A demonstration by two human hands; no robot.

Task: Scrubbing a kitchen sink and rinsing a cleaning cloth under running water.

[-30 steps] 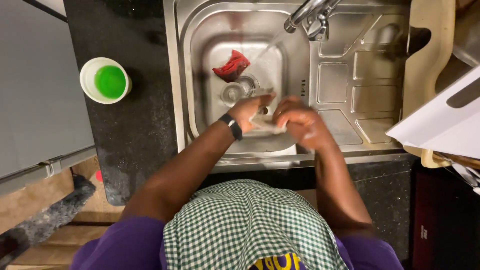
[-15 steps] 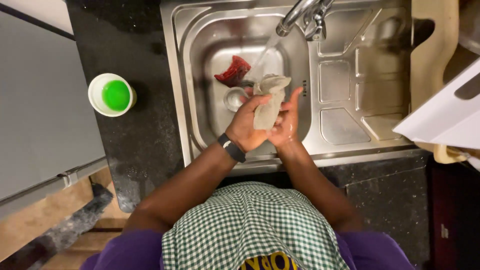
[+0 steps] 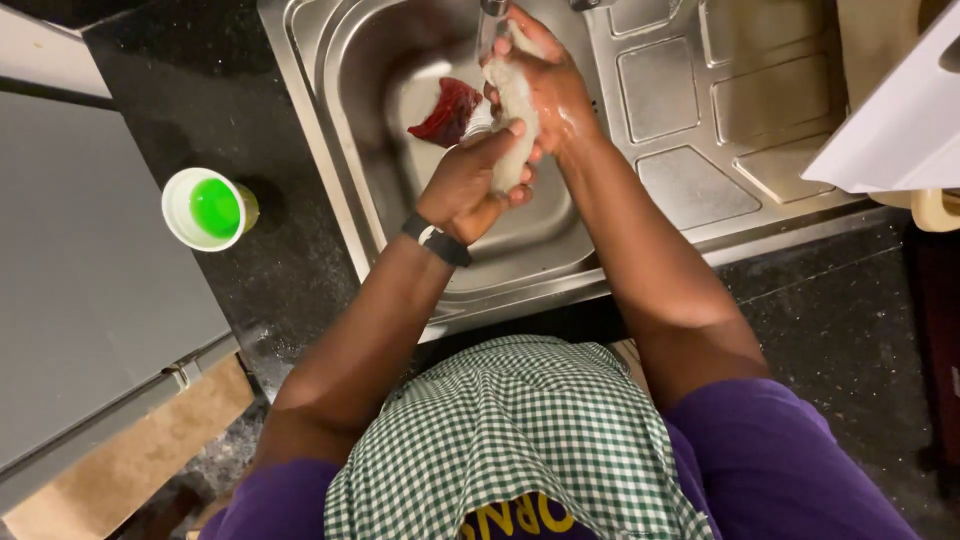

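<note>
Both hands have risen from low in the sink to just under the tap, and the pale cloth has gone with them; the view has tipped so the basin sits higher.

At far left, a white cup of green liquid stands on the black desk, well apart from the sink. Inside the basin, a red rag lies near the drain, just left of the hands.

Left hand, with a dark band at the wrist, is curled around the lower end of the cloth, its grip pressed together on it. Right hand clasps the upper end from the other side, fingers closed on the cloth, directly below the tap. The cloth stands roughly upright between the two palms, over the basin.

To the right lies the ribbed steel drainer, and a white sheet juts in at the far right edge.
</note>
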